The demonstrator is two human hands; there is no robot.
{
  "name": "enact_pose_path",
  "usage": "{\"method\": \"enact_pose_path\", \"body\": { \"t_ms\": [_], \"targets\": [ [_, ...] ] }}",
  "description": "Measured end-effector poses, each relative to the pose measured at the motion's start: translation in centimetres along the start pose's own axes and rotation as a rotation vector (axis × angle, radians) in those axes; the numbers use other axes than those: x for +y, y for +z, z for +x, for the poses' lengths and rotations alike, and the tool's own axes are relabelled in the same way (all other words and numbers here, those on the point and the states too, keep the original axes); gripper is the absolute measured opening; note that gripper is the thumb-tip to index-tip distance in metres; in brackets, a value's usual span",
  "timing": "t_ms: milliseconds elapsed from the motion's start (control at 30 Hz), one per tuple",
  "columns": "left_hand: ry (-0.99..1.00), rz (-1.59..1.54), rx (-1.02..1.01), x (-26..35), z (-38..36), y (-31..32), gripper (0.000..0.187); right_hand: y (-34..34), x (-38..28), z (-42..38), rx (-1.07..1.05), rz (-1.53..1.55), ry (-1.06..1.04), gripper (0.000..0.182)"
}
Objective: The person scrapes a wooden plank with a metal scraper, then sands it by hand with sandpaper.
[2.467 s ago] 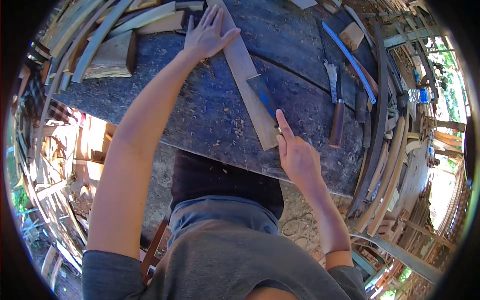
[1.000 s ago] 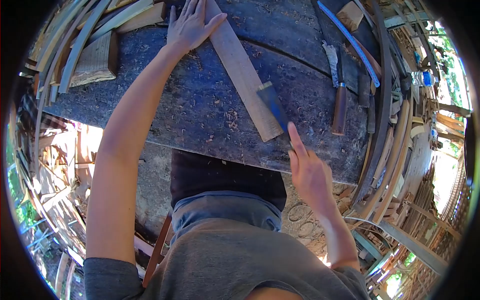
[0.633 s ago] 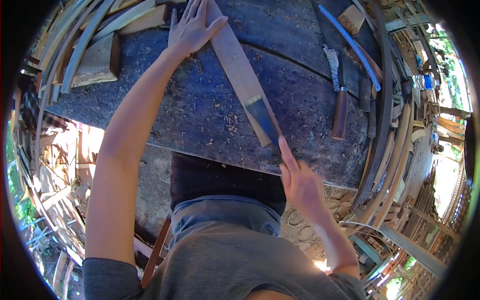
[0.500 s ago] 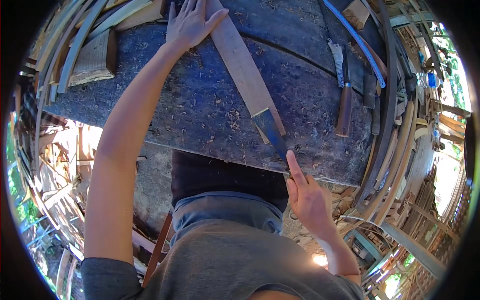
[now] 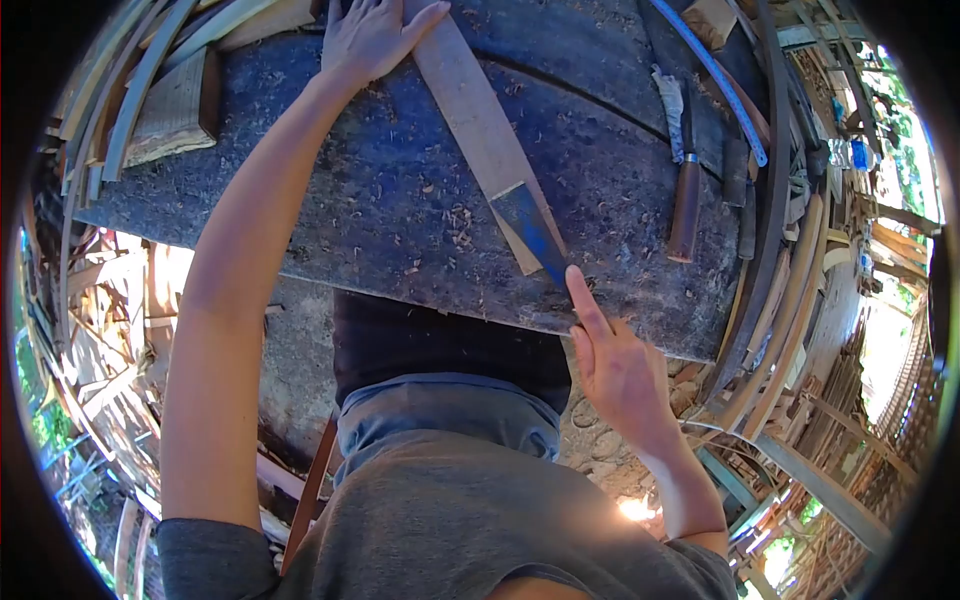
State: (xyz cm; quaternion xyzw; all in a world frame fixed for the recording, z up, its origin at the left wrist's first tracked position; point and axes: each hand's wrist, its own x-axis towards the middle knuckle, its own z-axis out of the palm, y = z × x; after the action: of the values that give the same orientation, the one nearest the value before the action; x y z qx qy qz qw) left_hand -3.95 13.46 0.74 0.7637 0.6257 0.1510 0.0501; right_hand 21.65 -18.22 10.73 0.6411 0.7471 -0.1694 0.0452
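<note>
A long, narrow wooden board lies aslant on the dark worktable. My left hand rests flat at its far end, fingers spread, with the fingertips cut off by the top of the view. In my right hand is a scraper with a flat, widening blade; its handle is hidden in my closed fingers. The index finger stretches along the blade. The blade's wide edge lies across the near part of the board.
A wooden-handled tool lies on the right of the table, beside a blue curved strip. On the left stands a wood block near long strips. Shavings dot the tabletop. More timber lines the right side.
The scraper blade has slid a short way up the board, away from me, along with my right hand. My left hand stays on the board. The whole view has shifted slightly.
</note>
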Motion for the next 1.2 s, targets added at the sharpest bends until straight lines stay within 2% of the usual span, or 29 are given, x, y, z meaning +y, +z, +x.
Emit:
{"method": "enact_pose_path", "body": {
  "t_ms": [67,167,300,333,400,467,500,567,633,700,767,800,833,900,967,1067,1133,1200],
  "targets": [
    [0.011,-0.008,0.031,0.0,0.1,0.2,0.089,-0.3,-0.2,0.1,0.005,0.011,0.008,0.061],
    [0.001,0.001,0.02,0.0,0.2,0.3,0.088,-0.4,-1.1,4.3,-0.008,0.022,0.011,0.062],
    [0.03,0.007,0.048,-0.6,0.2,0.1,0.086,1.3,-1.4,8.4,0.104,-0.012,-0.052,0.061],
    [0.044,0.028,0.031,-0.8,0.3,0.0,0.079,1.4,-1.3,8.6,0.116,-0.001,-0.051,0.061],
    [0.057,0.046,0.017,-1.8,1.0,-0.1,0.074,0.8,-1.0,6.4,0.075,0.022,-0.031,0.061],
    [0.201,-0.184,0.078,-4.1,1.9,0.1,0.059,0.5,-0.2,3.2,0.018,0.043,-0.022,0.061],
    [0.193,-0.182,0.075,-4.6,2.0,0.3,0.059,0.6,0.2,1.6,0.02,0.048,-0.003,0.061],
    [0.272,-0.256,0.188,-5.1,2.5,0.9,0.048,0.5,0.3,1.1,0.022,0.056,0.028,0.061],
    [0.29,-0.271,0.231,-4.8,2.3,1.1,0.045,-0.3,0.3,1.8,0.025,0.055,0.019,0.061],
    [0.311,-0.276,0.282,-5.5,2.4,1.8,0.042,-0.5,-0.2,5.1,0.04,0.028,0.002,0.061],
    [0.404,-0.077,0.271,-7.5,3.5,3.8,0.053,-0.7,-0.8,10.0,0.073,0.0,-0.022,0.061],
    [0.405,-0.009,0.372,-6.6,3.1,3.6,0.041,-0.5,-1.1,12.8,0.105,-0.015,-0.028,0.06],
    [0.405,0.0,0.38,-6.4,3.0,3.3,0.041,-0.3,-1.4,14.0,0.13,-0.026,-0.032,0.06],
    [0.38,-0.068,0.325,-6.1,2.7,2.9,0.042,-0.1,-1.5,14.0,0.124,-0.017,-0.031,0.06],
    [0.376,-0.048,0.358,-5.9,2.6,3.1,0.042,0.1,-1.2,13.0,0.102,-0.017,-0.025,0.06],
    [0.366,-0.007,0.393,-5.4,2.2,2.5,0.042,0.8,-0.2,5.3,0.071,0.069,-0.011,0.061],
    [0.287,-0.222,0.294,-4.1,1.5,0.7,0.04,0.9,0.0,2.2,0.077,0.09,-0.012,0.061],
    [0.283,-0.23,0.294,-4.1,1.5,1.0,0.041,0.2,-0.4,1.0,-0.007,0.087,0.066,0.062]
  ]
}}
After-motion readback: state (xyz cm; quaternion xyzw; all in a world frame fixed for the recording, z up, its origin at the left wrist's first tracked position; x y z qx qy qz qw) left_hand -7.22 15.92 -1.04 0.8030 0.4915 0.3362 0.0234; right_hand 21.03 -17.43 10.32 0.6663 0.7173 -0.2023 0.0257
